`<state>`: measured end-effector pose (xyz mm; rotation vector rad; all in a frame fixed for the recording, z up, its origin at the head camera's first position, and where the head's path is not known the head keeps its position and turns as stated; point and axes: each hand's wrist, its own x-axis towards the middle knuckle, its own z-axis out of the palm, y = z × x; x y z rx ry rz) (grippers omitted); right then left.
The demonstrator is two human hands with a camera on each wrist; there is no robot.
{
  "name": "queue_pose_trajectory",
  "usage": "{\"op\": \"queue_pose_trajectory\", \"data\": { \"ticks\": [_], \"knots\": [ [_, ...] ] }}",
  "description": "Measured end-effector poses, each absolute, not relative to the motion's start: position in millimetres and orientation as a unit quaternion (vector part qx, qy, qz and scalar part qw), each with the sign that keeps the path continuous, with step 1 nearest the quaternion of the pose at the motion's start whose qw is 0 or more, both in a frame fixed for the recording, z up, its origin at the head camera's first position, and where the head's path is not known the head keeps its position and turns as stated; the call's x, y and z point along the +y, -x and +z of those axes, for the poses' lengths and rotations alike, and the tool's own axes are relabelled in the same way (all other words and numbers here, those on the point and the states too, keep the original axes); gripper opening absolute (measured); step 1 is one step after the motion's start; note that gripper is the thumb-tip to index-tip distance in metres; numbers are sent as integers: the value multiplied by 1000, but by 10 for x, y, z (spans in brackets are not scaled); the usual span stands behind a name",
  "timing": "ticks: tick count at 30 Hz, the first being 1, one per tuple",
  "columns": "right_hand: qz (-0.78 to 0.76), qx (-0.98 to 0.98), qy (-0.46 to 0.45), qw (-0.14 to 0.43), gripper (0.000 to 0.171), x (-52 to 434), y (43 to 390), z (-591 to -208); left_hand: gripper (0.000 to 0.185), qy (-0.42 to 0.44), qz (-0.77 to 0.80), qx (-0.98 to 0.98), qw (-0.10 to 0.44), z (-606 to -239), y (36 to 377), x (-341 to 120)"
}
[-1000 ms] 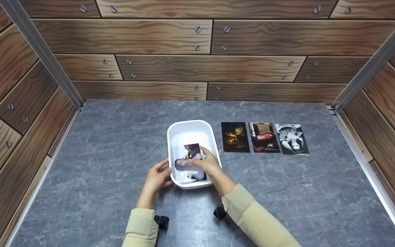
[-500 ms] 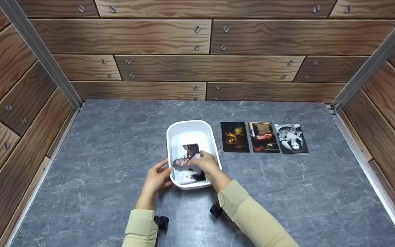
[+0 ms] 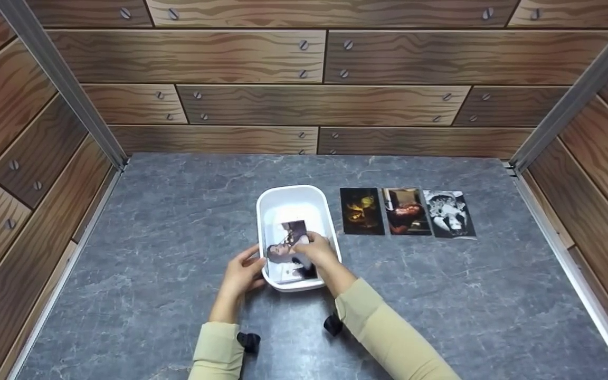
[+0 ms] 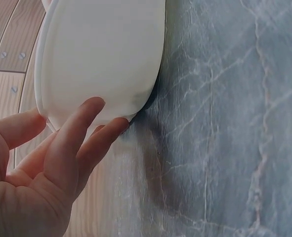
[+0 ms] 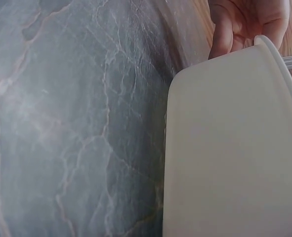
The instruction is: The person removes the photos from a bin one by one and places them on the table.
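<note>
Head view shows a white tub (image 3: 283,203) in the middle of the frame on a grey table (image 3: 151,237), and both hands are at its lower end. The left hand (image 3: 240,274) touches the tub's outer wall with straight, relaxed fingers, as the left wrist view also shows; it steadies the tub and grips nothing. The right hand (image 3: 319,252) reaches over the rim and pinches a photo (image 3: 285,248) that is tilted inside the tub, not yet lifted out. To the right of the tub, three photos (image 3: 407,211) lie flat in a row, side by side. I judge that three photos are already laid out and a fourth is now being taken. Whether more photos lie under it in the tub, I cannot tell.
</note>
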<state>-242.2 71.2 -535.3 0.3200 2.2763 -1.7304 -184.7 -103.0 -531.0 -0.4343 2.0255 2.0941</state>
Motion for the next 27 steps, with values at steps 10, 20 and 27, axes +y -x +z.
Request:
{"op": "queue_pose_trajectory", "data": {
  "ticks": [10, 20, 27],
  "knots": [
    [-539, 830, -108, 94, 64, 694, 2391, -5363, 49, 147, 704, 687, 99, -5317, 1853, -1033],
    [-516, 851, -89, 26, 62, 691, 2371, -5356, 51, 148, 710, 681, 101, -5296, 1845, -1029],
    [-558, 824, -90, 26, 62, 705, 2393, -5375, 50, 147, 709, 682, 104, -5297, 1844, -1031]
  ]
}}
